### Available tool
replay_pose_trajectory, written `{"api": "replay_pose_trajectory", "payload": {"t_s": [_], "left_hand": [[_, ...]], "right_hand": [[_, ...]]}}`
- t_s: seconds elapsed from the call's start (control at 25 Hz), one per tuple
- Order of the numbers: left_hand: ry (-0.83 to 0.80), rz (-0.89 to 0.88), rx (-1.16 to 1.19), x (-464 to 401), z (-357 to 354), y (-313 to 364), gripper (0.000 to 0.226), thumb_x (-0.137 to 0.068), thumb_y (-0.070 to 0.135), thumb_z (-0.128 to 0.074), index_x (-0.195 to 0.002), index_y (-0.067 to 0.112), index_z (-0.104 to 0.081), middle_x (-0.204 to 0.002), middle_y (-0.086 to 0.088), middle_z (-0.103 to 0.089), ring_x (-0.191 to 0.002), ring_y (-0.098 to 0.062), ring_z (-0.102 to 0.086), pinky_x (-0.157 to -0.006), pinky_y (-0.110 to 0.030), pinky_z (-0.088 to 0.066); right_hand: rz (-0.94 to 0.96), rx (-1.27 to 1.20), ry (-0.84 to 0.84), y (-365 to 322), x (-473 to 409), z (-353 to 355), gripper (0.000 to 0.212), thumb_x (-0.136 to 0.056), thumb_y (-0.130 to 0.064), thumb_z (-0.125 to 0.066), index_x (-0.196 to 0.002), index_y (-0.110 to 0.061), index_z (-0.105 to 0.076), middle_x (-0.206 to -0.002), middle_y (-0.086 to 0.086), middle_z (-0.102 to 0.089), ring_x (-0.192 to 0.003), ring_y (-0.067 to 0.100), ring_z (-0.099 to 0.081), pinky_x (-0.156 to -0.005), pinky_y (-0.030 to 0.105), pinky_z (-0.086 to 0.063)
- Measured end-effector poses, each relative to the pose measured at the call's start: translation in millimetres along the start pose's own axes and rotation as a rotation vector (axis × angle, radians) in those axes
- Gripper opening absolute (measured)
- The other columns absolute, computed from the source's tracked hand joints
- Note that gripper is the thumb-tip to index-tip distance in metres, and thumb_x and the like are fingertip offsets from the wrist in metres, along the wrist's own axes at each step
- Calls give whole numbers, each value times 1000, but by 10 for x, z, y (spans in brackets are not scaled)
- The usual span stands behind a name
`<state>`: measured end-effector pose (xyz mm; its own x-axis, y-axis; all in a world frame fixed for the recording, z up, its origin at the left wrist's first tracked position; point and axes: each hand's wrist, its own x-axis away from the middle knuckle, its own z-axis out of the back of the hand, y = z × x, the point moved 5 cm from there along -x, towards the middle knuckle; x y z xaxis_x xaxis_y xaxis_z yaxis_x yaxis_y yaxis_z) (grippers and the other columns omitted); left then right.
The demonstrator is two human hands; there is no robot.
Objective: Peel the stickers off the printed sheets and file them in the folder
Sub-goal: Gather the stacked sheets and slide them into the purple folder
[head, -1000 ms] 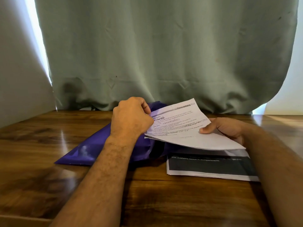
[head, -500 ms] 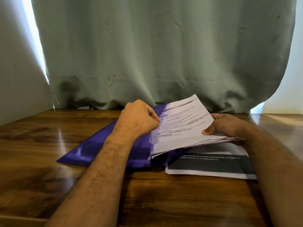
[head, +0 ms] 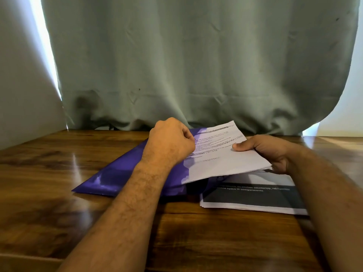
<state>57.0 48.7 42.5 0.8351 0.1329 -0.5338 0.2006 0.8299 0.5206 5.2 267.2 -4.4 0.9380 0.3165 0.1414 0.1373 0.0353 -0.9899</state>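
Printed sheets (head: 225, 161) slid deeper into the purple folder (head: 125, 173) than a moment earlier; left hand (head: 170, 140) curled on the folder's edge, right hand (head: 263, 150) gripped the sheets

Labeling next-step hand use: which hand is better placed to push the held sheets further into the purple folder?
Right. The right hand grips the sheets at their outer edge; the left hand pinches the folder mouth.

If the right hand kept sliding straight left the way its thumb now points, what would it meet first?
Most likely the left hand, which grips the far left edge of the same printed sheets that the right hand holds. Only paper lies between them, though depth is hard to judge.
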Motion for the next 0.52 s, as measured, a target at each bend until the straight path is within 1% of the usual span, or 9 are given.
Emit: {"api": "replay_pose_trajectory", "payload": {"t_s": [0.08,0.2,0.24,0.32,0.4,0.52], "left_hand": [[0,-2,-14,21,-13,21,18,-79,18,-63,-76,25,-80,-76,6,-73,-79,-16,-68,-81,-33,-59],[-4,-18,-26,52,-23,61,20,-78,17,-61,-77,25,-80,-80,3,-75,-84,-20,-67,-82,-32,-57],[2,-22,-27,62,-16,68,20,-78,18,-61,-79,24,-79,-83,2,-75,-86,-22,-67,-83,-31,-56],[17,-24,-26,78,6,66,19,-78,18,-61,-81,23,-79,-85,-1,-75,-89,-24,-66,-82,-31,-53],[35,-30,-16,78,20,63,19,-76,18,-62,-82,22,-79,-84,-2,-75,-88,-26,-66,-81,-31,-54],[42,-46,-15,75,10,77,18,-75,19,-62,-82,20,-79,-84,-4,-74,-84,-28,-65,-78,-32,-55]], "right_hand": [[-6,1,-22,12,-23,-123,30,-94,1,-53,-123,-4,-60,-114,16,-72,-92,30,-74,-62,33,-62],[-13,78,-6,78,-135,-290,39,-90,0,-59,-128,-8,-58,-114,16,-72,-96,34,-73,-65,36,-63],[-3,112,32,94,-179,-336,41,-90,0,-61,-130,-9,-57,-115,15,-72,-96,34,-72,-66,37,-63],[41,206,144,77,-229,-419,39,-92,-2,-61,-129,-11,-57,-119,12,-69,-96,34,-71,-70,38,-62],[77,278,239,52,-265,-466,37,-93,-3,-61,-127,-15,-58,-121,12,-67,-97,33,-69,-76,41,-60],[71,329,275,64,-310,-545,38,-93,-3,-62,-129,-12,-57,-120,12,-67,-97,34,-69,-83,45,-58]]}}
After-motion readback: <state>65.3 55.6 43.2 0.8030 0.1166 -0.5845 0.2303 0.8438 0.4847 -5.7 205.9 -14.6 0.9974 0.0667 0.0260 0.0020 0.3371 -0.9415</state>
